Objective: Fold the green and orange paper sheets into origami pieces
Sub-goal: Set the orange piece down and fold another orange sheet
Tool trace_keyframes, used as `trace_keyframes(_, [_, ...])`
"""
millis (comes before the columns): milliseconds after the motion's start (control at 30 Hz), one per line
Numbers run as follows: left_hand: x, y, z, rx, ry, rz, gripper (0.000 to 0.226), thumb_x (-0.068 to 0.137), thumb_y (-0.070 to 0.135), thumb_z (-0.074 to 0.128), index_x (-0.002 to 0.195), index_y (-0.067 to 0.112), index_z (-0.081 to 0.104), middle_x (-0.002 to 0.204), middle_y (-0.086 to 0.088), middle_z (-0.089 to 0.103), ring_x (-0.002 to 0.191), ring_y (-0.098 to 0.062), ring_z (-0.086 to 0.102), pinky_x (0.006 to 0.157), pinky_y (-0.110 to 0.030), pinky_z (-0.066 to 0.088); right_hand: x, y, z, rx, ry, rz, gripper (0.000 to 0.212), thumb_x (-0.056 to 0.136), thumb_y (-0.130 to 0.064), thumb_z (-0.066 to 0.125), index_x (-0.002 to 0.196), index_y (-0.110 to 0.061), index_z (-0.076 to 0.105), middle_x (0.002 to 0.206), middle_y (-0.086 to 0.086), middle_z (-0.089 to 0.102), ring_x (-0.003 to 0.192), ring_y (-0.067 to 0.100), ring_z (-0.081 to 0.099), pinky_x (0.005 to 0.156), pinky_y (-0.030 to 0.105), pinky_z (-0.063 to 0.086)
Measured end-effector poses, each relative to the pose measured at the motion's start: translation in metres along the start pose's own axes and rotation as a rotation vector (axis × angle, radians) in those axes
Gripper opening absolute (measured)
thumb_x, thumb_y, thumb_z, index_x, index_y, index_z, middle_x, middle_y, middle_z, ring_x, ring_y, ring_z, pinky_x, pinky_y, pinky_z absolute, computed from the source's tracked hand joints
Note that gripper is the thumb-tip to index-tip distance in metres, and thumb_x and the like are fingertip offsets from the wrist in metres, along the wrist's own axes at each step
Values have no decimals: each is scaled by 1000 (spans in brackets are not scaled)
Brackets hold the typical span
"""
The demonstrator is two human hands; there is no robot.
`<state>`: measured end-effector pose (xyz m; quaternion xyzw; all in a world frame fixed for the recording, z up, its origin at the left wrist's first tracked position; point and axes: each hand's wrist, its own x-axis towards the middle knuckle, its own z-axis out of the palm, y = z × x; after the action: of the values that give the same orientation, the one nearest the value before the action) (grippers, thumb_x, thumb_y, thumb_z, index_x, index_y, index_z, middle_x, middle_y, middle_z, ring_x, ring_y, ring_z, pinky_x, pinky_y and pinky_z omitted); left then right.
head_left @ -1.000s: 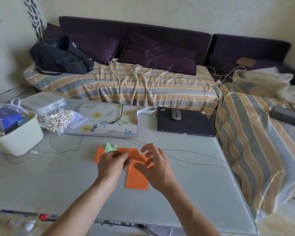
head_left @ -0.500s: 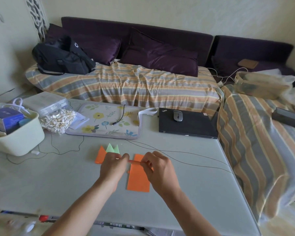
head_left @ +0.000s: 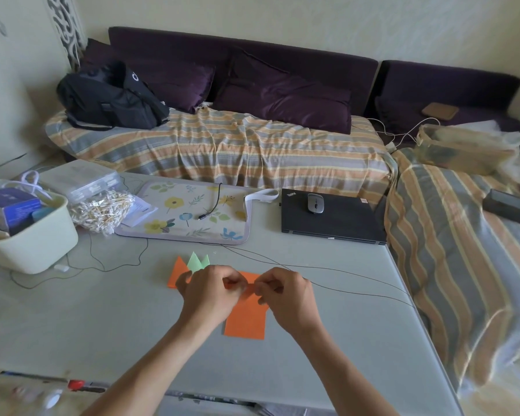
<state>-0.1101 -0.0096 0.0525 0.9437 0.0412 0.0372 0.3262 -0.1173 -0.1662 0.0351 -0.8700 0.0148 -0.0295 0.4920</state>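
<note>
An orange paper sheet (head_left: 246,318) lies flat on the grey table (head_left: 102,319) in front of me. Above its far edge, my left hand (head_left: 209,291) and my right hand (head_left: 285,295) meet and pinch a small orange piece (head_left: 246,288) between their fingertips. To the left, partly hidden behind my left hand, lie a folded orange piece (head_left: 177,273) with a point and a folded green piece (head_left: 197,262) with two points.
A cream basket (head_left: 33,241) and a bag of cotton swabs (head_left: 102,210) stand at the left. A floral pad (head_left: 189,216) and a shut black laptop (head_left: 332,220) with a mouse (head_left: 315,203) lie further back. Thin black cables (head_left: 342,288) run across the table to the right.
My right hand went from spread above the orange sheet to pinching. Both hands have come together on the small orange piece.
</note>
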Motion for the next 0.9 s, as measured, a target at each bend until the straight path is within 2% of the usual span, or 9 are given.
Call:
trace_keyframes(133, [0,-5,9,75,64,90,20,81,51,71,73,33,73,69,22,69,80,5,64,110,-37,15,2,6,3,-70,-3,-29,14,83,-9,68,72,-16,70,58,-4,66,58,13,64,62,28,52])
trace_keyframes(267, [2,-8,13,40,27,236,13,80,36,74,70,29,70,71,17,66,78,1,62,97,-33,33,3,9,3,-80,-42,-62,14,84,-5,66,73,-13,69,60,-3,65,59,16,62,59,31,51])
trace_keyframes(367, [3,-10,16,18,-8,257,12,82,27,71,70,25,69,70,14,63,73,-6,62,82,-33,43,2,8,5,-65,-48,-57,16,83,-3,63,72,-12,70,63,3,69,62,22,66,62,34,53])
trace_keyframes(400, [3,-10,16,6,-15,254,13,83,24,69,70,24,69,69,14,62,71,-7,61,78,-33,45,1,8,6,-63,-39,-49,15,83,-4,64,73,-12,70,63,2,69,61,20,66,62,32,53])
trace_keyframes(500, [4,-12,17,-48,-31,257,15,82,22,70,68,22,68,69,12,62,67,-11,61,68,-33,50,1,7,6,-70,43,-22,13,81,-14,73,70,-17,69,59,-8,65,60,6,61,56,15,45])
trace_keyframes(567, [4,-12,17,-68,-34,252,17,83,21,71,67,23,66,69,11,63,67,-11,61,66,-33,50,3,9,5,-62,54,-15,18,81,-18,78,68,-19,66,57,-9,64,58,5,60,56,13,43])
trace_keyframes(667, [4,-12,17,-60,-31,244,18,85,19,69,68,24,66,70,11,63,67,-10,61,65,-32,50,3,10,6,-56,7,-35,16,85,-16,76,72,-14,67,60,-3,65,59,12,61,58,22,47])
trace_keyframes(800, [6,-13,17,-54,-30,241,13,85,18,68,72,19,69,72,10,63,69,-9,61,65,-30,49,2,8,7,-73,-11,-68,15,86,-12,73,76,-19,63,64,-12,63,61,2,56,59,12,43])
trace_keyframes(900, [6,-12,17,-59,-47,252,12,85,19,70,74,19,71,73,11,63,69,-8,61,64,-27,47,3,8,6,-89,-14,-95,11,85,-9,70,78,-16,66,65,-10,62,61,4,54,59,13,42])
